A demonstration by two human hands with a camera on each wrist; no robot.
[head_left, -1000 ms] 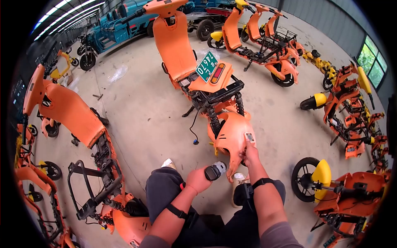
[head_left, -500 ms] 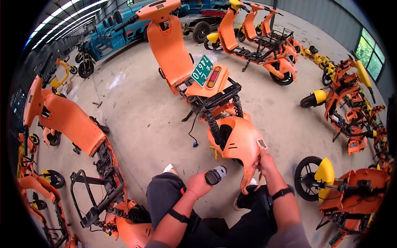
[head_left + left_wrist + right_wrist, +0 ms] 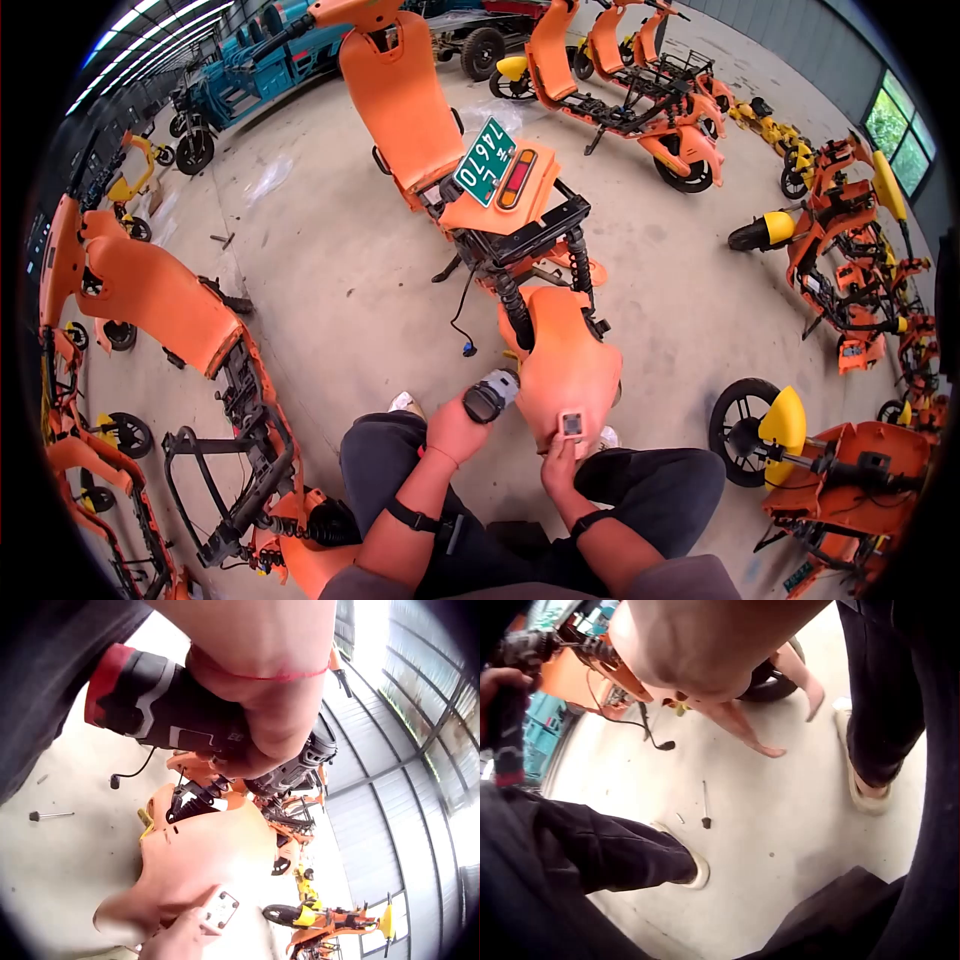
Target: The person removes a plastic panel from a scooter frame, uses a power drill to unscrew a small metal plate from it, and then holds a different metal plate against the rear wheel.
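My left hand (image 3: 458, 432) grips a black and grey power tool (image 3: 490, 396); its red base (image 3: 109, 684) shows in the left wrist view. The tool's front end is beside an orange rear fender (image 3: 568, 362), but whether they touch I cannot tell. My right hand (image 3: 562, 470) pinches the fender's lower edge, just below a small square fitting (image 3: 571, 424). That fender hangs behind an orange scooter (image 3: 405, 105) with a green plate (image 3: 485, 162), under two black shock absorbers. In the right wrist view my right hand (image 3: 686, 660) hides part of the fender.
Another orange scooter (image 3: 165, 290) stands at left, and a yellow-fendered one (image 3: 785, 420) at right. More scooters line the right side. A screwdriver (image 3: 706, 821) lies on the floor near a shoe (image 3: 697, 870). A black cable (image 3: 468, 348) dangles from the scooter.
The fender's lower end has swung left and turned, with my right hand on it. My left hand and the tool have moved slightly up and left, closer to the fender.
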